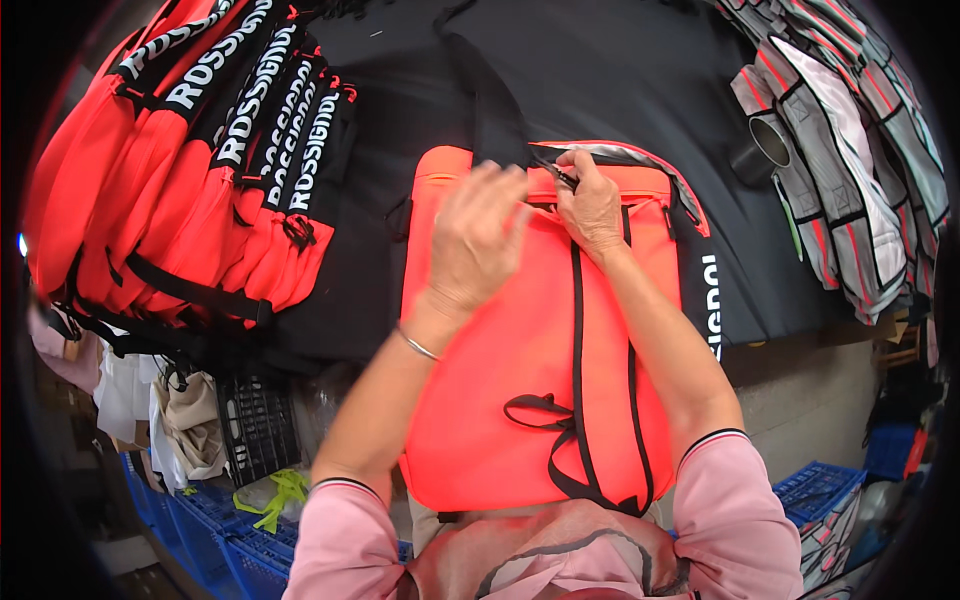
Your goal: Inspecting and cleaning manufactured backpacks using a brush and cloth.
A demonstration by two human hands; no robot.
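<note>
A bright coral-red backpack with black straps lies in front of me, its lower end at my lap and its top on the black table. Along its top edge a zipped opening shows a grey-white lining. My right hand is at that edge, fingers pinched on a small, thin dark tool whose exact kind I cannot make out. Beside it, over the bag's upper left, my left hand is smeared by motion near a wide black strap. Whether it holds anything is unclear.
Several similar red backpacks are stacked on the black table at left. Grey pieces with red stripes are piled at right, beside a dark cylinder. Blue crates stand below at left, another blue crate at right.
</note>
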